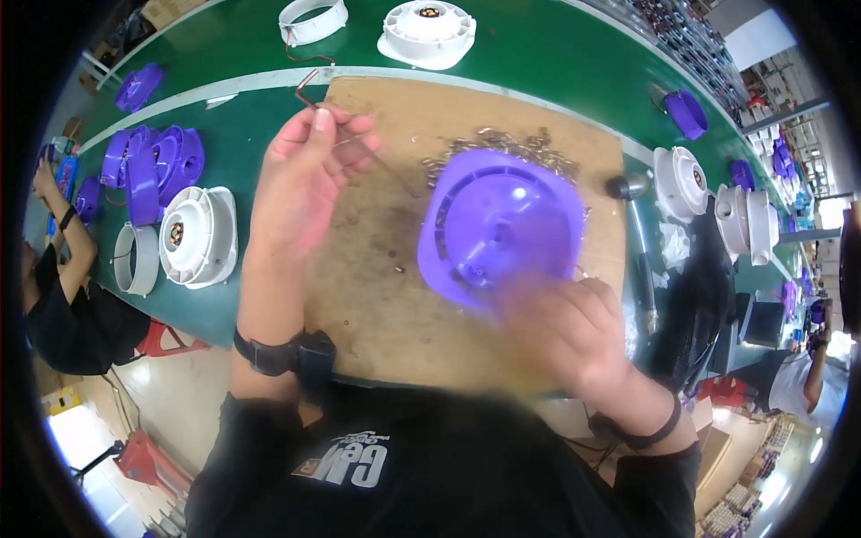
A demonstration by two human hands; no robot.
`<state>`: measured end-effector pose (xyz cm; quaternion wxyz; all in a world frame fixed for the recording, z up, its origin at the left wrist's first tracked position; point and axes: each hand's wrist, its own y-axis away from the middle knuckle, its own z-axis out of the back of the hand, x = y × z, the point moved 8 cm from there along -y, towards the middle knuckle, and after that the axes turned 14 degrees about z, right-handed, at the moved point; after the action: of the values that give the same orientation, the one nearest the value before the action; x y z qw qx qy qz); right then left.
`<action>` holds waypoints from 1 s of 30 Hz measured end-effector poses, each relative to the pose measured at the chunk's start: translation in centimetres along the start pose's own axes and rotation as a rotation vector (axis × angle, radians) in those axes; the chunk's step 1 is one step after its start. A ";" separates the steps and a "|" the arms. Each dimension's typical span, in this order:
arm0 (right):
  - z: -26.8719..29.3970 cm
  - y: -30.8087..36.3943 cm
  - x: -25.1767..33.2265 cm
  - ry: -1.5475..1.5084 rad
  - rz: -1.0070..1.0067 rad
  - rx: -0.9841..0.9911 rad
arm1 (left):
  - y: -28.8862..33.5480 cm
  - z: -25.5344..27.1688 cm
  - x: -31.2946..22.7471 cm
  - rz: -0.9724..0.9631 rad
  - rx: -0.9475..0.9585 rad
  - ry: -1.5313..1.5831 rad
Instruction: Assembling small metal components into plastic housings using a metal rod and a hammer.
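Observation:
Pinched between the thumb and fingers of my left hand [309,170] is a thin brown bent rod [307,90], hooked at its upper end. Its lower part slants down toward the right, over the brown board. A purple plastic housing [484,224], rounded-square with a domed middle and a slotted ring, lies on the board. My right hand [569,332] is at the housing's near right edge; motion smears its fingers, so whether they hold anything cannot be made out. Many small metal pieces [502,148] lie heaped along the housing's far side.
The brown board [377,332] covers the bench in front of me. A hammer [639,242] lies at its right edge. White fan housings [202,238] and purple housings [166,170] stand at left; another white housing [429,34] stands beyond. A co-worker [81,287] sits at far left.

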<state>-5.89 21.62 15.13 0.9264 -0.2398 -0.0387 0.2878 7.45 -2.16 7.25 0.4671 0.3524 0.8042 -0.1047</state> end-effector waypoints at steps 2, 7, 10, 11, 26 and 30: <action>-0.1 -0.2 0.0 -0.001 -0.005 0.002 | -0.2 0.9 0.6 0.024 -0.028 0.045; -0.6 -0.5 -0.7 -0.038 0.000 0.016 | -0.6 1.7 1.5 0.059 -0.101 0.044; 0.2 -0.5 -2.4 -0.243 -0.090 -0.059 | -0.9 2.0 1.8 0.063 -0.096 0.018; 0.5 -0.6 -3.1 -0.245 -0.090 -0.055 | -1.0 2.1 1.9 0.064 -0.098 0.021; 1.4 9.7 -16.1 -1.248 -1.166 -1.056 | -1.9 3.1 3.7 0.122 -0.170 -0.026; 1.4 9.9 -16.7 -1.260 -1.232 -1.068 | -2.5 3.6 4.7 0.158 -0.200 -0.020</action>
<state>-25.16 20.15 12.82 0.4976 -0.3643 -0.7564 -0.2181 6.72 -3.57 0.99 0.5148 0.3653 0.7755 0.0099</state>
